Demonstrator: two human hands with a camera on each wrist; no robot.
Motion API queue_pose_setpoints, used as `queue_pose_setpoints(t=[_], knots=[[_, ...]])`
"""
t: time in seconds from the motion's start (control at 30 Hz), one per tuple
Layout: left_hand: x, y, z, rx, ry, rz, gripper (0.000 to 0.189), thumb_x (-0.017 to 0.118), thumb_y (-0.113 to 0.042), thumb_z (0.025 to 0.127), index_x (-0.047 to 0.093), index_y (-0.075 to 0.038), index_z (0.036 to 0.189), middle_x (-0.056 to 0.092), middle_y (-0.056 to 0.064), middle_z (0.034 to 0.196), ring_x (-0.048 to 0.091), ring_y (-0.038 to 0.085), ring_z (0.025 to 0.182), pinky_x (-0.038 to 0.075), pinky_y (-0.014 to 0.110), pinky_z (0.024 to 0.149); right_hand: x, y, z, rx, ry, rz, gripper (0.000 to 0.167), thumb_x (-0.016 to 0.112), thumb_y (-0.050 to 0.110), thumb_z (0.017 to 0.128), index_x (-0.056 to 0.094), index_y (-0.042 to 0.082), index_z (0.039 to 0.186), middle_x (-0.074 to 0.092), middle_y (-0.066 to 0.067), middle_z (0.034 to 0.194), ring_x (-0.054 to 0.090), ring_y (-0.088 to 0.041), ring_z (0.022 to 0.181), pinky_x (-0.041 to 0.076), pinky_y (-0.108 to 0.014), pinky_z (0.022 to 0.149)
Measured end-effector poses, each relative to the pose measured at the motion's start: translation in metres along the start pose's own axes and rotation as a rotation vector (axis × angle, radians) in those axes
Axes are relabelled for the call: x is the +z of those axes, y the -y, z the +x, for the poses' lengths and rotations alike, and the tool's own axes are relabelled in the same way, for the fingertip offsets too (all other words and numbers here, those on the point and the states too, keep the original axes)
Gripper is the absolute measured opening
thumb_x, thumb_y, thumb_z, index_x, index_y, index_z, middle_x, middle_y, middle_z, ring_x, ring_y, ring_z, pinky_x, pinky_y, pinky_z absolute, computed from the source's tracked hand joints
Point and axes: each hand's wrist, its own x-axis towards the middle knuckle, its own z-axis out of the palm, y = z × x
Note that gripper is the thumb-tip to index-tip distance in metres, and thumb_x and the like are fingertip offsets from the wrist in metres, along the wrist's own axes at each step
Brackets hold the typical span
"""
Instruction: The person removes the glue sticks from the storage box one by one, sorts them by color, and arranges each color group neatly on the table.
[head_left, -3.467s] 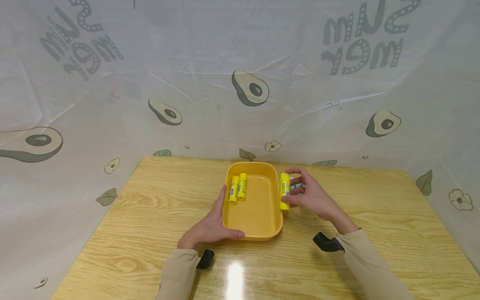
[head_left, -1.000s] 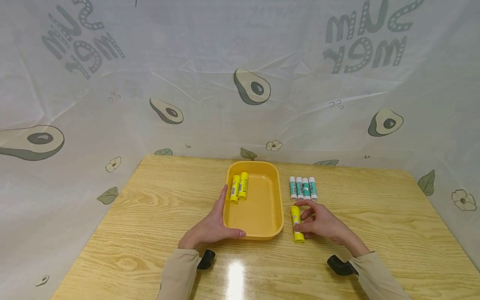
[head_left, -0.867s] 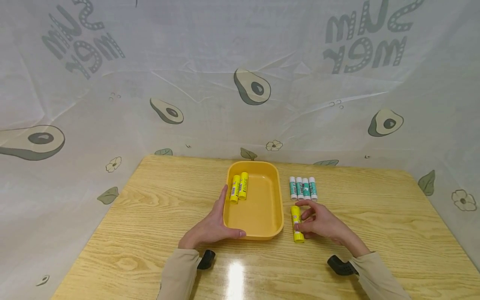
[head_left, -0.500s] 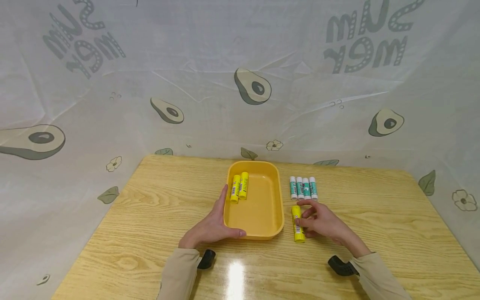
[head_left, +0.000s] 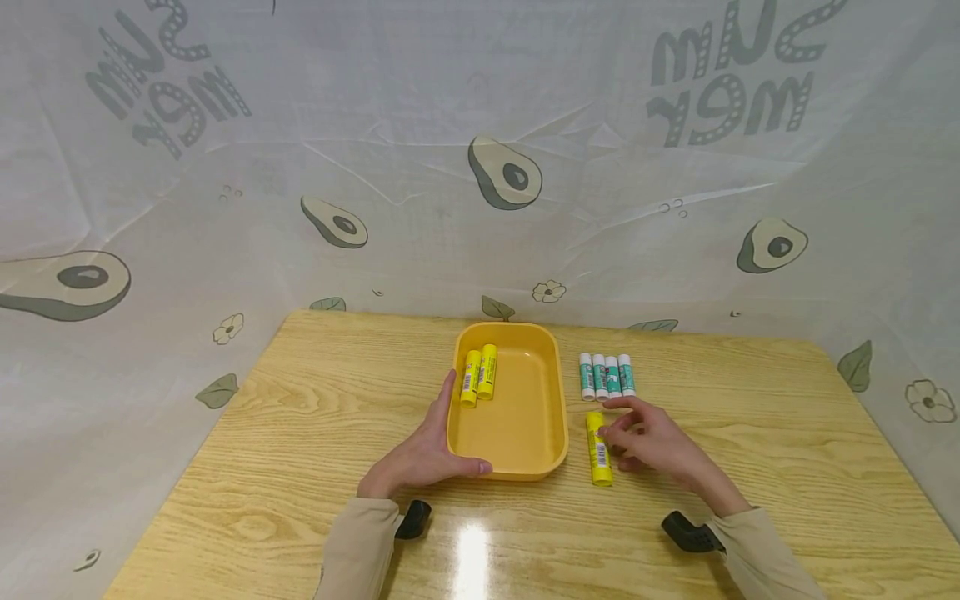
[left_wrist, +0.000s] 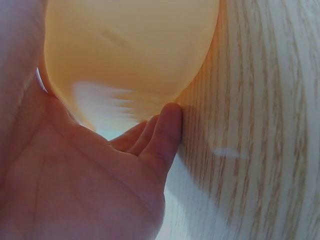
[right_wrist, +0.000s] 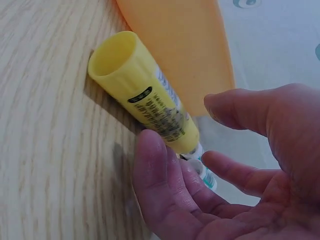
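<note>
In the head view, my left hand point(head_left: 423, 454) spans the near-left corner of a yellow-orange plastic tray point(head_left: 562, 446), thumb at the near rim and fingers along the left wall. The left wrist view shows fingers point(left_wrist: 167, 125) against its outer wall. Two yellow glue sticks point(head_left: 487, 372) lie side by side inside, toward the left. Right of the tray, a third yellow glue stick point(head_left: 599, 454) lies on the table. My right hand point(head_left: 652, 442) is at its right side, thumb point(right_wrist: 240, 107) lifted off it and fingers loosely bent; whether a fingertip touches it is unclear.
Several white-and-green glue sticks point(head_left: 606, 377) lie in a row behind the loose yellow one. Everything rests on a wood-grain table point(head_left: 300, 467). A pale curtain with avocado prints point(head_left: 405, 167) hangs behind it and along both sides.
The right hand carried the yellow glue stick from beside the tray's right rim to the table in front of the white-and-green row, then loosened its grip and drew slightly right. The left hand stayed put.
</note>
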Motion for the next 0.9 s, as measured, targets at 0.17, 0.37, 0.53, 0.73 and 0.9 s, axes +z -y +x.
queue_pose_setpoints(t=[0.17, 0.37, 0.53, 0.73, 0.9], knots=[[0.000, 0.000, 0.000, -0.001, 0.004, 0.001, 0.141, 0.091, -0.051, 0.072, -0.018, -0.041, 0.161, -0.006, 0.008, 0.174, 0.011, 0.034, 0.159, 0.019, 0.061, 0.126, -0.005, 0.003, -0.001, -0.028, -0.030, -0.010, 0.057, 0.067, 0.022, 0.100, 0.043, -0.001, 0.147, 0.059, -0.017, 0.111, 0.063, -0.023, 0.088, 0.062, -0.033, 0.069], [0.000, 0.000, 0.001, -0.001, 0.009, 0.007, 0.143, 0.091, -0.053, 0.070, -0.019, -0.042, 0.160, -0.007, 0.006, 0.174, 0.010, 0.032, 0.159, 0.018, 0.060, 0.127, -0.012, 0.013, 0.002, -0.071, -0.080, -0.049, 0.055, 0.065, 0.024, 0.102, 0.045, -0.002, 0.146, 0.058, -0.020, 0.119, 0.064, -0.025, 0.095, 0.064, -0.035, 0.074], [-0.001, 0.000, 0.001, 0.006, 0.004, 0.005, 0.144, 0.091, -0.052, 0.070, -0.019, -0.040, 0.161, -0.007, 0.005, 0.174, 0.009, 0.032, 0.160, 0.018, 0.060, 0.127, -0.015, 0.028, 0.008, -0.135, -0.108, -0.026, 0.053, 0.064, 0.022, 0.102, 0.045, -0.002, 0.146, 0.057, -0.021, 0.120, 0.066, -0.030, 0.098, 0.064, -0.040, 0.077], [0.000, 0.000, 0.000, 0.001, 0.002, 0.003, 0.142, 0.091, -0.050, 0.071, -0.017, -0.039, 0.162, -0.006, 0.008, 0.174, 0.010, 0.034, 0.159, 0.018, 0.061, 0.126, -0.015, 0.043, 0.013, -0.195, -0.113, 0.001, 0.052, 0.064, 0.022, 0.102, 0.046, 0.000, 0.146, 0.057, -0.022, 0.123, 0.065, -0.032, 0.100, 0.064, -0.042, 0.079], [0.001, 0.000, 0.000, -0.002, 0.000, -0.005, 0.142, 0.092, -0.049, 0.071, -0.018, -0.039, 0.162, -0.006, 0.007, 0.174, 0.010, 0.032, 0.159, 0.018, 0.059, 0.127, -0.014, 0.054, 0.018, -0.228, -0.124, 0.023, 0.050, 0.063, 0.021, 0.102, 0.048, 0.001, 0.146, 0.057, -0.023, 0.125, 0.067, -0.028, 0.097, 0.064, -0.042, 0.081]])
